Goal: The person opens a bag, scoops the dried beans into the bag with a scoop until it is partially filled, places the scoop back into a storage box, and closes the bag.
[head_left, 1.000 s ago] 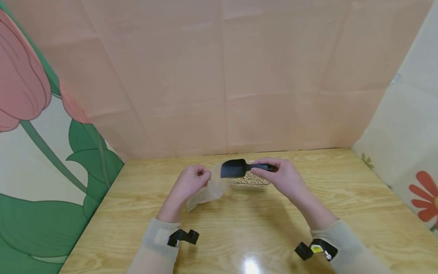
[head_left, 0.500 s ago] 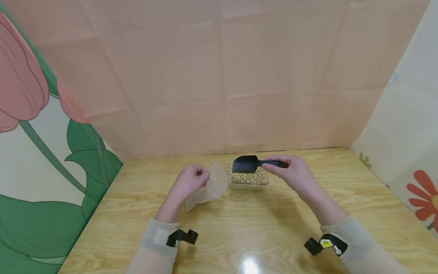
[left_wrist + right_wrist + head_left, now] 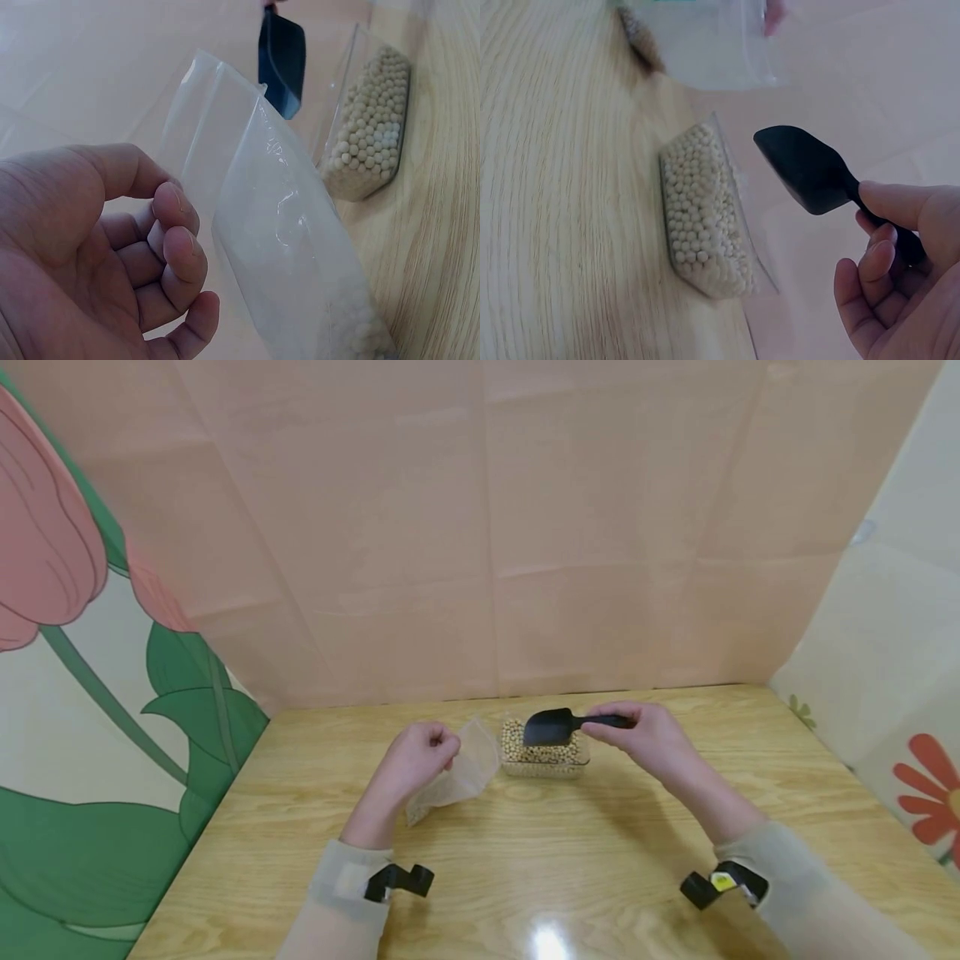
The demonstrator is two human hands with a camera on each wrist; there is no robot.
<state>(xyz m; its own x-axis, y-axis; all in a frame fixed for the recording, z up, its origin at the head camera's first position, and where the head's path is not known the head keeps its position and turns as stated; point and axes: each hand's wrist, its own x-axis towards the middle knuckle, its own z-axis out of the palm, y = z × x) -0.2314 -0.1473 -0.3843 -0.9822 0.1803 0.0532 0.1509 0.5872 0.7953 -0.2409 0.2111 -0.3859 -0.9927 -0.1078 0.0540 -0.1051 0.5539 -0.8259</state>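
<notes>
My left hand (image 3: 418, 760) pinches the upper edge of a clear plastic bag (image 3: 277, 202), which hangs down toward the table. Some small pale balls (image 3: 360, 326) show in the bag's bottom corner. The right hand (image 3: 648, 739) grips the handle of a black scoop (image 3: 802, 166) between thumb and fingers. Held over a clear rectangular container (image 3: 546, 770), the scoop stands apart from the contents, and no balls show in its bowl. Round pale balls (image 3: 694, 195), like dried beans, fill much of that container, just right of the bag.
The wood-grain table (image 3: 480, 860) runs back to a pink sheet (image 3: 480, 552). A wall with a red flower (image 3: 933, 789) borders the right side, and a tulip-painted panel (image 3: 97, 793) the left. Each wrist carries a black camera mount (image 3: 401, 881).
My right hand has moved to the right with the scoop, from beside the bag to over the container, then dipped slightly. The left hand and bag have stayed nearly still.
</notes>
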